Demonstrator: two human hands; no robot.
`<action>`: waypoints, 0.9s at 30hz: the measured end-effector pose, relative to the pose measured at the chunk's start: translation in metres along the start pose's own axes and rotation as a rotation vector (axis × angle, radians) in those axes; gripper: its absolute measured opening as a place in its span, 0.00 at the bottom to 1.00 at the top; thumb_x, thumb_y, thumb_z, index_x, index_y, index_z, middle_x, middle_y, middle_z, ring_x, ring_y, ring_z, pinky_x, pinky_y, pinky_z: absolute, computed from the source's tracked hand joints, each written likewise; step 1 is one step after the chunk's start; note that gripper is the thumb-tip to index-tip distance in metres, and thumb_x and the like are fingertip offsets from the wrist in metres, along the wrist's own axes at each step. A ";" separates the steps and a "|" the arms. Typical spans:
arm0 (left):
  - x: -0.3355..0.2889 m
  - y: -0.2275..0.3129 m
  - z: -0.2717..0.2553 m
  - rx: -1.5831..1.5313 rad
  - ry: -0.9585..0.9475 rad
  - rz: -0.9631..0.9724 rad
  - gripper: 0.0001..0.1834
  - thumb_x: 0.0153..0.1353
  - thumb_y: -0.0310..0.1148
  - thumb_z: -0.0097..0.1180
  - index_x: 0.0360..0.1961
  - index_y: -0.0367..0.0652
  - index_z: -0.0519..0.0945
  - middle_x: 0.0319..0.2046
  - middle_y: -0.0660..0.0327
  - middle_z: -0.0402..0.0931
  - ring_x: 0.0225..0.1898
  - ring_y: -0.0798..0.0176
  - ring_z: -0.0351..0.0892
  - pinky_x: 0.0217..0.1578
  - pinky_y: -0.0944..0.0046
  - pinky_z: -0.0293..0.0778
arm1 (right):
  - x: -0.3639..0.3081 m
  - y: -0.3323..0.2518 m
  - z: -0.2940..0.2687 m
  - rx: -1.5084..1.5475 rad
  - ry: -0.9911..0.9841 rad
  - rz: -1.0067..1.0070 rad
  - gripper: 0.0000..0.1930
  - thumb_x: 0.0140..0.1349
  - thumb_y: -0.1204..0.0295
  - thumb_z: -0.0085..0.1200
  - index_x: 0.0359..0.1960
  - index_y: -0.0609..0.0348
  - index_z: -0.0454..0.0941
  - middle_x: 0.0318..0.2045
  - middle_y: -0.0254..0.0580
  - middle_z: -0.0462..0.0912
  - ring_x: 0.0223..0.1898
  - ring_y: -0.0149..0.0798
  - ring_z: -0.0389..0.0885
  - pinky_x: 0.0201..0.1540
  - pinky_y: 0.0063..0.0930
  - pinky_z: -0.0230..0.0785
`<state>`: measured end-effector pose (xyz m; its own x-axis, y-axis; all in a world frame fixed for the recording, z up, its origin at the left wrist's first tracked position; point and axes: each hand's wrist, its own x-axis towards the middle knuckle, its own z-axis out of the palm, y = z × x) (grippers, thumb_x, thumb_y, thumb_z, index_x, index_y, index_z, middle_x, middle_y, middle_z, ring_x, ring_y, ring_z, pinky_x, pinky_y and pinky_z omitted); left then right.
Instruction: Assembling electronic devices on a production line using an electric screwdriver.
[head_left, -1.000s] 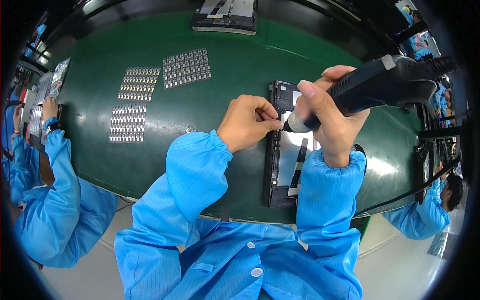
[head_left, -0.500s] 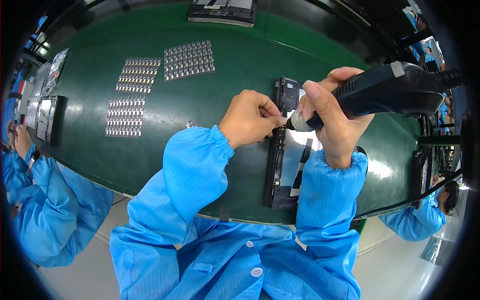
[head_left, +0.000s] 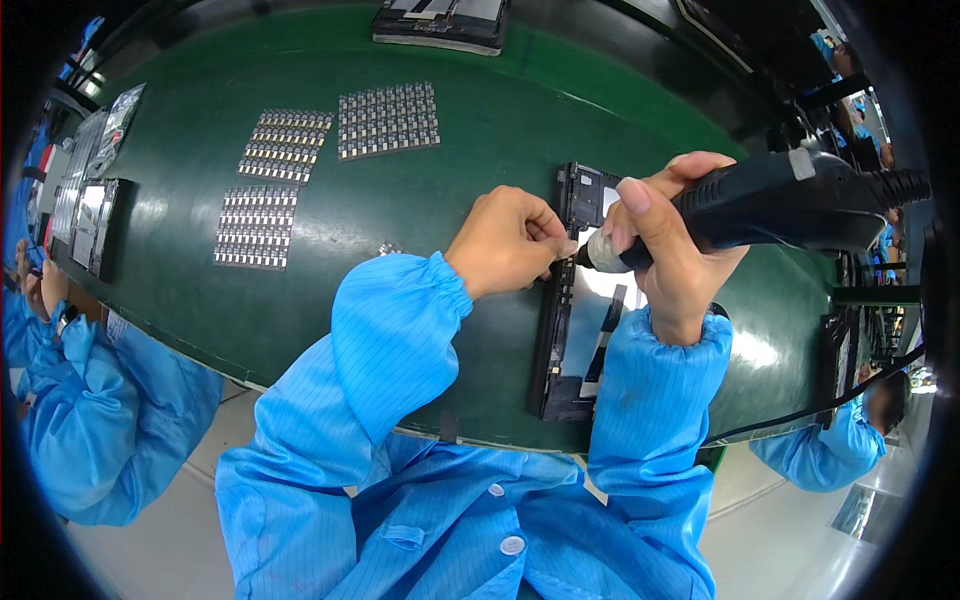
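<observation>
My right hand point(head_left: 675, 255) is wrapped round a black electric screwdriver point(head_left: 780, 205), which lies almost level with its pale, taped nose pointing left. The nose ends above the left edge of a flat black electronic device point(head_left: 562, 345) with a shiny silver inner plate. At that tip my left hand point(head_left: 508, 243) is closed in a pinch, thumb and forefinger together. Whatever sits between those fingers is too small to make out. A little pile of tiny metal parts point(head_left: 388, 249) lies left of my left wrist.
Three sheets of small circuit boards point(head_left: 388, 121) point(head_left: 285, 145) point(head_left: 254, 228) lie on the green table point(head_left: 400, 200). Another device point(head_left: 440, 22) rests at the far edge, and a stack of devices point(head_left: 95, 228) stands at left. A black cable point(head_left: 800, 405) runs at right. Blue-sleeved people sit either side.
The view has shifted slightly, and the device and screwdriver appear a little lower. Both hands keep their grip, with the screwdriver's nose still at my left fingertips.
</observation>
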<state>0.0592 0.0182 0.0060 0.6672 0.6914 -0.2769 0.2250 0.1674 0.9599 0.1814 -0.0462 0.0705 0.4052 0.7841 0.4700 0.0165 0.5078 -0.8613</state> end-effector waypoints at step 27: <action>-0.016 -0.008 -0.002 0.286 0.011 0.476 0.08 0.45 0.25 0.66 0.29 0.39 0.83 0.23 0.62 0.74 0.21 0.70 0.70 0.22 0.70 0.66 | -0.001 -0.010 0.000 -0.018 -0.028 -0.047 0.20 0.47 0.84 0.64 0.40 0.63 0.68 0.18 0.41 0.78 0.18 0.30 0.77 0.22 0.19 0.69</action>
<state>0.0452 0.0067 0.0030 0.7351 0.6517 0.1866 0.0854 -0.3621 0.9282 0.1805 -0.0520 0.0789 0.3782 0.7691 0.5153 0.0517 0.5382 -0.8412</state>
